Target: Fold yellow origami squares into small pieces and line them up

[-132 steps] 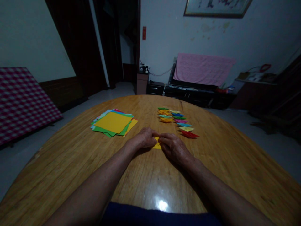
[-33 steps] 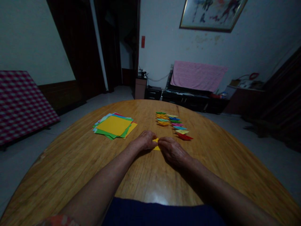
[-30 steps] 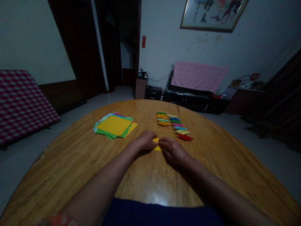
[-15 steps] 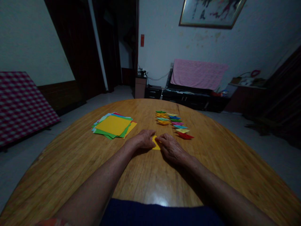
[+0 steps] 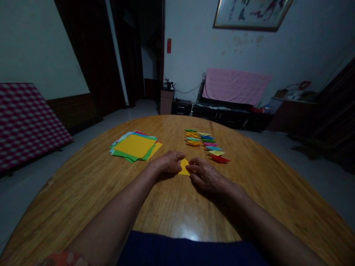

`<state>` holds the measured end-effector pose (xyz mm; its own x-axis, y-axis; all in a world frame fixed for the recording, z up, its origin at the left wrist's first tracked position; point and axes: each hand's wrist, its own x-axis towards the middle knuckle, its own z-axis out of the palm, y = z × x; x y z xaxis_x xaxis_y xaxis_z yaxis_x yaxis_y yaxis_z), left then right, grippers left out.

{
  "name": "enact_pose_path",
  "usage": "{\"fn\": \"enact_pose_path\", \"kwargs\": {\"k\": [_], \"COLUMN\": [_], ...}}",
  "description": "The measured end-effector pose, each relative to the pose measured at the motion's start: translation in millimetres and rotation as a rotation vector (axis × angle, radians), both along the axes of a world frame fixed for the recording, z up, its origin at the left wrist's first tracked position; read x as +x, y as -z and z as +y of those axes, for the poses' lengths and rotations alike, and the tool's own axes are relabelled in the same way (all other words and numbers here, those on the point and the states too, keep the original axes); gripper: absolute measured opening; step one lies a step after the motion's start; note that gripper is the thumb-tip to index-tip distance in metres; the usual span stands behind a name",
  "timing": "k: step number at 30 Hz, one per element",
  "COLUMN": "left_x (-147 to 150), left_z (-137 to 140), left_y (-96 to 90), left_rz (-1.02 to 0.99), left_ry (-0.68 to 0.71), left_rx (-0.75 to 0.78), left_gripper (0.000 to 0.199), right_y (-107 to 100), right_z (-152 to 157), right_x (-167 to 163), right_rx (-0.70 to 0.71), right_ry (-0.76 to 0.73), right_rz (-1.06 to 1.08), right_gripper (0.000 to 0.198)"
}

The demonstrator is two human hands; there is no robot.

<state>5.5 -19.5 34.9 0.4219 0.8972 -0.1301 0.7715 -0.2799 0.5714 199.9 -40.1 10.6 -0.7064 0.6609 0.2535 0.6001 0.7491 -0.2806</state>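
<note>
A small folded piece of yellow paper (image 5: 184, 168) lies on the round wooden table (image 5: 166, 207) between my two hands. My left hand (image 5: 172, 162) grips its left edge, thumb and fingers closed on it. From the other side, my right hand (image 5: 205, 173) touches the paper's right edge with bent fingers; the thumb and fingertips are close together there. Folds on the paper are too small to make out. Beyond my right hand stand two rows of small folded paper boats (image 5: 209, 144) in several colours, the red boat (image 5: 220, 159) being nearest.
To the left lies a loose stack of square coloured paper (image 5: 135, 145), a yellow sheet on top. Past the table's far edge are a low black cabinet (image 5: 216, 113) and a pink cloth (image 5: 235, 85). A checkered cloth (image 5: 24, 125) hangs at far left.
My right hand has shifted slightly to the right, its fingers a little more spread, and more of the yellow paper shows. My left hand stays on the paper. The view has tilted slightly.
</note>
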Motion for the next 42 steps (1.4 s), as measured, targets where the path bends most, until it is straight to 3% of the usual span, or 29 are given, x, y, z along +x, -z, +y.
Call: {"fn": "enact_pose_path", "kwargs": {"k": [8,13,18,24,29,34,42], "left_x": [-6.9,-8.4,-9.7,-7.6,-4.7,-3.4,-5.5], "left_z": [10.8,11.5,2.7,-2.5,-4.6,-8.7,-5.8], "left_y": [13.1,14.5,7.2,-4.6,-6.3,-8.7,-1.4], "left_rz": [-0.008,-0.001,0.029,0.145,0.184,0.2,0.172], "left_ry": [0.023,0.034,0.024,0.103,0.152,0.165,0.158], "left_rx": [0.007,0.013,-0.079,0.007,0.08,0.118,0.12], "left_gripper": [0.055,0.05,0.042,0.031,0.023,0.025,0.03], "right_y": [6.1,9.9,14.1,16.3,6.8,2.8,10.8], "right_z": [7.9,4.5,2.1,2.5,0.8,2.4,3.6], "right_x": [6.2,4.3,2.8,1.2,5.5,6.6,3.7], "right_rx": [0.003,0.053,0.086,0.084,0.032,-0.005,0.056], "right_ry": [-0.019,-0.004,0.01,0.037,-0.001,-0.019,0.009], "right_rz": [0.01,0.061,0.097,0.123,0.09,0.079,0.1], "right_gripper": [0.025,0.025,0.023,0.026,0.023,0.023,0.023]}}
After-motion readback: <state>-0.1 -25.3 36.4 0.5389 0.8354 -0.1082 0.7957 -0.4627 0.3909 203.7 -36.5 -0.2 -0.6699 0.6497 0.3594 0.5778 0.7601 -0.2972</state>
